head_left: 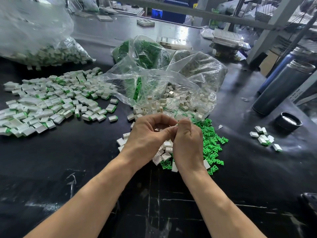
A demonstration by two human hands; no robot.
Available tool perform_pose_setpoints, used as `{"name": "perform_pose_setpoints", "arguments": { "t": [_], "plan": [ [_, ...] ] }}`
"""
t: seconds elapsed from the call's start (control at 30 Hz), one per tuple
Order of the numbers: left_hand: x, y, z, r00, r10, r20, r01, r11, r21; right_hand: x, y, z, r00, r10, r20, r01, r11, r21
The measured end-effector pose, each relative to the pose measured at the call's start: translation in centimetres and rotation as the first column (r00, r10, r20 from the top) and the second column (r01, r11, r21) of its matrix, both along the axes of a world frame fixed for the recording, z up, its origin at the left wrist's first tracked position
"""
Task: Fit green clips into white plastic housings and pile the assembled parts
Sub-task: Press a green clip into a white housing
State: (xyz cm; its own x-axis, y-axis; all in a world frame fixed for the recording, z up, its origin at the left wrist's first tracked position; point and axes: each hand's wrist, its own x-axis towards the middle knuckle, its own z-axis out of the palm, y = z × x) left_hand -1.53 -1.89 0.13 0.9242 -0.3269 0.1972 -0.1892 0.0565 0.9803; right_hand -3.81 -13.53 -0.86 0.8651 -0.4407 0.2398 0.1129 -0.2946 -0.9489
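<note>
Both hands were curled and met above the black, scratched table: the left hand and the right hand pinched together one small white housing at their fingertips. Under them lay loose boxy white housings and bright green forked clips. The pile of assembled parts spread at the left, near a crinkled clear plastic bag.
</note>
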Motion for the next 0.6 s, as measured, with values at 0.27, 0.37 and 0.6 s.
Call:
{"name": "perform_pose_setpoints", "arguments": {
  "t": [0.27,0.37,0.6],
  "plan": [
    [-0.17,-0.08,0.16,1.000,0.019,-0.012,-0.019,1.000,0.008,0.06,-0.08,-0.19,1.000,-0.007,-0.005,0.007,1.000,-0.005],
    [-0.23,-0.07,0.24,1.000,0.025,-0.014,-0.025,1.000,0.009,0.04,-0.06,-0.21,1.000,0.004,0.000,-0.004,1.000,-0.005],
    [-0.09,-0.07,0.24,0.999,0.031,-0.030,-0.030,0.999,0.030,-0.18,-0.26,0.08,0.994,0.084,-0.070,-0.080,0.995,0.063]
  ]
}}
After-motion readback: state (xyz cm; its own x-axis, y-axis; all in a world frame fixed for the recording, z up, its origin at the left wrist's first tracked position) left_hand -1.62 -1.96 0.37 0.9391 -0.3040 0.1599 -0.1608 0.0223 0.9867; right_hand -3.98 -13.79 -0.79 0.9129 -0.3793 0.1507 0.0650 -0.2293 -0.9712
